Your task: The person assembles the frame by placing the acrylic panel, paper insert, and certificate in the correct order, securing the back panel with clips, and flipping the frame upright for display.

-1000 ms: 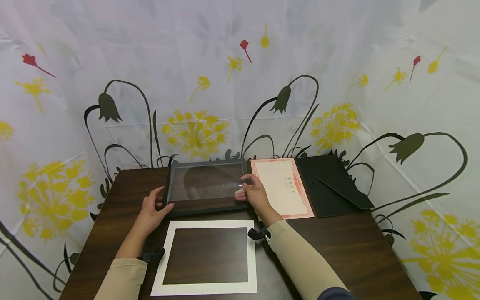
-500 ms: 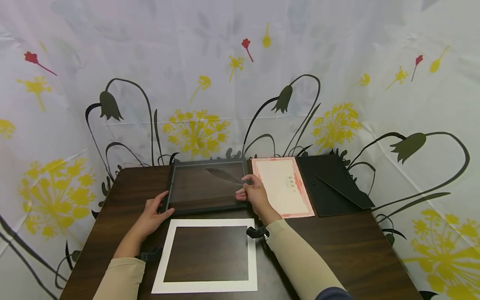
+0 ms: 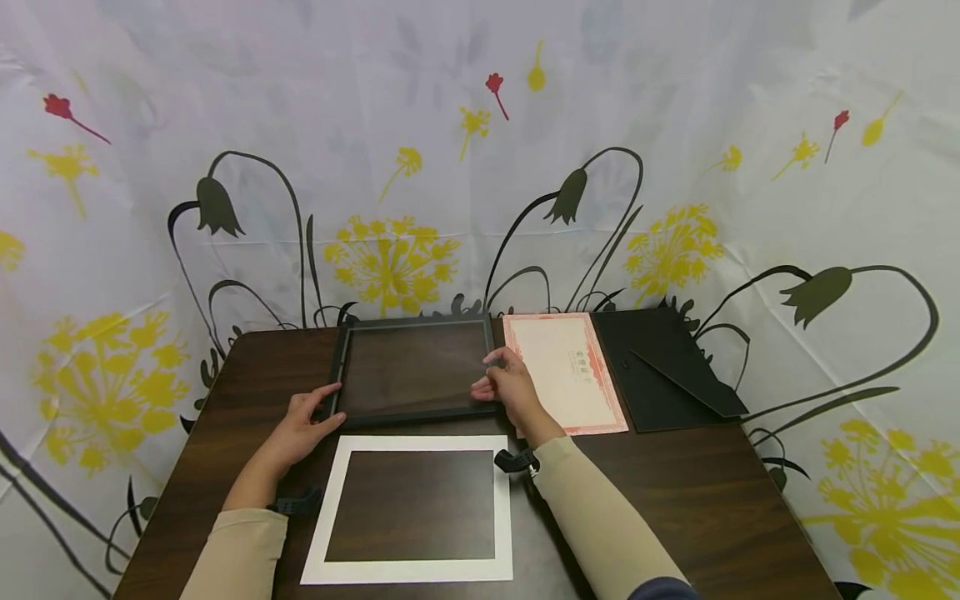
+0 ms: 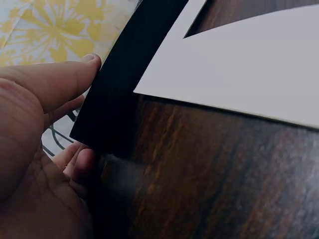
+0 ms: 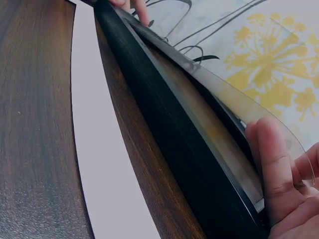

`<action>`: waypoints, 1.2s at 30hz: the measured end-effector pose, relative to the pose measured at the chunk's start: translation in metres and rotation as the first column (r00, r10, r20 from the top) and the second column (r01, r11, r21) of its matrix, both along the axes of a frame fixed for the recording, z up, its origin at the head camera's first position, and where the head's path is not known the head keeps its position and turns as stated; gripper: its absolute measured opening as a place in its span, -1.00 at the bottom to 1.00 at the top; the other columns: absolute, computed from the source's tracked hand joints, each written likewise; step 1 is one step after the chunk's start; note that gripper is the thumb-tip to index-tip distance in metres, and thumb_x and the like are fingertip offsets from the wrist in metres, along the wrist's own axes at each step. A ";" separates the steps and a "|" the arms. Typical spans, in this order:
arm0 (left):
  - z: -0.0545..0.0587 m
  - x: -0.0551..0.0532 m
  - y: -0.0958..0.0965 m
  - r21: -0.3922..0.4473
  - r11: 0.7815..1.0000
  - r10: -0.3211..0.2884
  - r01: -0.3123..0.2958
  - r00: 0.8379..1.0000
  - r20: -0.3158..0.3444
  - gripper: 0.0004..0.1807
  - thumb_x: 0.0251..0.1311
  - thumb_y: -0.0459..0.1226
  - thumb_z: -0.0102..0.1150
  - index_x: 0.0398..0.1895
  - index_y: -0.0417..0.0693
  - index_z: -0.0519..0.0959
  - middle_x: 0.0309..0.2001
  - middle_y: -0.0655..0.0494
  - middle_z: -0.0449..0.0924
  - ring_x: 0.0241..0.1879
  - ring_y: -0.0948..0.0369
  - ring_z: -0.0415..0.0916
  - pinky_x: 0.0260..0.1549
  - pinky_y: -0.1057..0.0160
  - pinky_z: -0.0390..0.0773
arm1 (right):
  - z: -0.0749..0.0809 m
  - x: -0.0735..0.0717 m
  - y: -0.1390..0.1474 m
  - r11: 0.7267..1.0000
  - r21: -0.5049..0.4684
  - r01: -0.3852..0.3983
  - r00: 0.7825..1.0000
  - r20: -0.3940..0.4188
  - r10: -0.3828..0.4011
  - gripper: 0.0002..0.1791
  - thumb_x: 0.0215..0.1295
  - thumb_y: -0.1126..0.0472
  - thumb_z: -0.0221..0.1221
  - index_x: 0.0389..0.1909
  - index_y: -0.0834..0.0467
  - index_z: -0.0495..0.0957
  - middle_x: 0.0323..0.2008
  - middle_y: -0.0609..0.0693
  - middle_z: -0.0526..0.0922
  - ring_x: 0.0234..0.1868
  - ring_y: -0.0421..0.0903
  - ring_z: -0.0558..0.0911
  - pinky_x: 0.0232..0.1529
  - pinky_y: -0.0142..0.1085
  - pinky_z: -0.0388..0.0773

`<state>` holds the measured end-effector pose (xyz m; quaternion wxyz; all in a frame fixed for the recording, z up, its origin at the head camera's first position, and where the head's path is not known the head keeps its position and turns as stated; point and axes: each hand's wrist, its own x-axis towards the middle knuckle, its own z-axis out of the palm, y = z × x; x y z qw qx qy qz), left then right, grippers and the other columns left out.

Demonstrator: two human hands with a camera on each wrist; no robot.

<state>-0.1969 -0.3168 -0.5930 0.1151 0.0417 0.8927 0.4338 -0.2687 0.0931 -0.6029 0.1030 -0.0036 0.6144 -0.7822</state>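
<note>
1. Left hand [image 3: 300,425] has the black frame [image 3: 420,416] by its near corner, thumb on one side of it and fingers on the other; the frame lies flat, stretching between the two hands.
2. And the right hand [image 3: 516,390]: a narrow pinch on the end of a clear sheet [image 5: 239,97], which bows up over the frame; whether its far end touches down, I can't tell.
3. That sheet looks light, springy and slick, likely quick to crease or smudge, so hold it by the edge, as here, with a gentle squeeze.
4. The frame looks stiff and fairly light; its rails and corners should be the safe places to grip.
5. Just this side of the hands, the white mat [image 3: 420,572]: thin card, probably bendable, best taken by its outer edges.
6. Beside the right hand, a paper certificate [image 3: 566,375], likely floppy and easily creased.
</note>
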 end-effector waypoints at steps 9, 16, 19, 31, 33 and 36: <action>0.000 0.004 0.000 -0.004 1.000 0.011 -0.011 1.000 -0.002 -0.09 0.61 0.03 0.21 0.80 0.02 -0.03 0.47 -0.41 -0.03 0.43 -0.32 0.14 0.21 -0.20 0.43 | 0.000 0.002 0.000 1.000 0.013 -0.009 1.000 0.023 0.009 -0.76 0.52 0.47 -0.06 0.06 0.22 0.46 -0.53 0.11 0.78 -0.51 -0.06 0.81 -0.37 -0.21 0.80; 0.000 0.005 -0.001 -0.012 1.000 0.013 -0.013 1.000 -0.007 -0.05 0.63 0.03 0.19 0.80 -0.09 -0.09 0.46 -0.43 -0.01 0.40 -0.30 0.17 0.18 -0.17 0.46 | 0.000 0.002 -0.001 0.999 0.022 -0.024 0.999 0.026 0.024 -0.77 0.54 0.47 -0.05 0.08 0.22 0.46 -0.51 0.11 0.79 -0.51 -0.06 0.81 -0.37 -0.23 0.79; 0.000 0.004 0.000 -0.012 1.000 0.021 -0.021 1.000 -0.006 -0.03 0.62 0.03 0.20 0.80 -0.09 -0.11 0.46 -0.41 0.01 0.40 -0.27 0.17 0.20 -0.17 0.44 | 0.001 0.001 0.000 0.999 0.029 -0.035 0.999 0.029 0.034 -0.76 0.54 0.47 -0.05 0.10 0.24 0.45 -0.50 0.11 0.79 -0.50 -0.06 0.82 -0.37 -0.24 0.79; 0.002 0.003 0.000 -0.008 1.000 0.026 -0.026 1.000 -0.013 -0.03 0.60 -0.01 0.24 0.79 -0.13 -0.08 0.43 -0.40 0.04 0.35 -0.23 0.21 0.12 -0.01 0.46 | 0.006 -0.003 -0.001 0.996 0.055 -0.070 0.995 0.069 0.066 -0.77 0.61 0.45 -0.03 0.17 0.27 0.45 -0.46 0.12 0.81 -0.47 -0.08 0.83 -0.34 -0.27 0.79; 0.002 0.003 0.001 -0.004 1.000 0.023 -0.023 1.000 -0.016 -0.04 0.60 -0.02 0.24 0.79 -0.13 -0.08 0.43 -0.40 0.04 0.35 -0.23 0.20 0.12 -0.01 0.45 | 0.005 -0.003 0.000 0.995 0.065 -0.074 0.995 0.072 0.069 -0.76 0.61 0.46 -0.03 0.18 0.28 0.45 -0.44 0.13 0.82 -0.46 -0.08 0.84 -0.33 -0.27 0.80; 0.002 0.004 0.002 0.002 1.000 0.023 -0.023 1.000 -0.013 -0.05 0.61 -0.03 0.24 0.79 -0.13 -0.08 0.44 -0.40 0.03 0.35 -0.23 0.19 0.14 -0.01 0.43 | 0.006 -0.002 0.000 0.994 0.082 -0.076 0.995 0.073 0.071 -0.76 0.60 0.46 -0.03 0.17 0.27 0.45 -0.43 0.15 0.82 -0.45 -0.08 0.83 -0.32 -0.26 0.80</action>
